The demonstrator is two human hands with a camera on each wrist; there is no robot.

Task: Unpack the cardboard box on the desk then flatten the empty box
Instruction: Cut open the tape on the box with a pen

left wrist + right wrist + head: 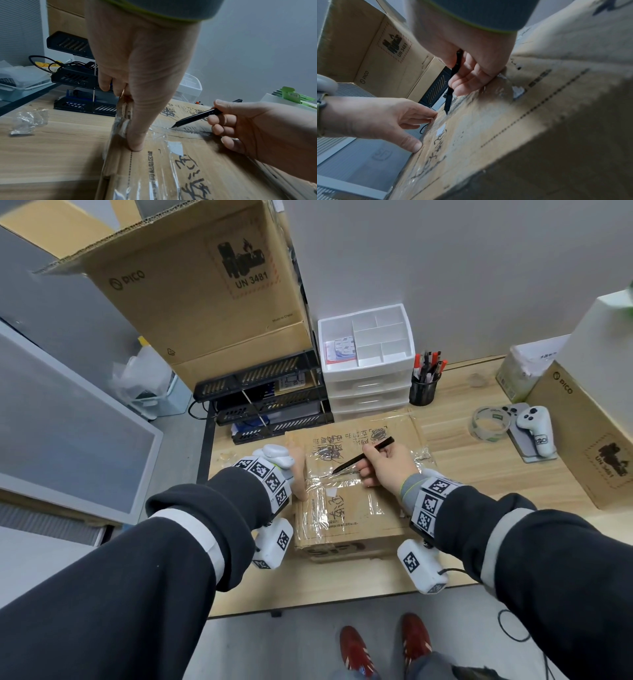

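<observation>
A worn cardboard box [342,522] lies on the wooden desk [342,583], its top sealed with clear tape [342,481]. My left hand [298,472] grips the box's left edge, thumb flat on top [135,142] and fingers over the side [423,115]. My right hand [387,470] holds a slim black utility knife [373,453], whose tip [173,126] touches the tape at the middle seam, close to my left thumb. The box [505,128] is closed, so its contents are hidden.
A big open PICO carton [205,296] sits on stacked black trays [263,402] behind the box. White drawers [366,354], a pen cup [423,388], a tape roll [488,424], a controller [534,429] and another PICO carton [589,440] stand to the right. Crumpled plastic [29,121] lies left.
</observation>
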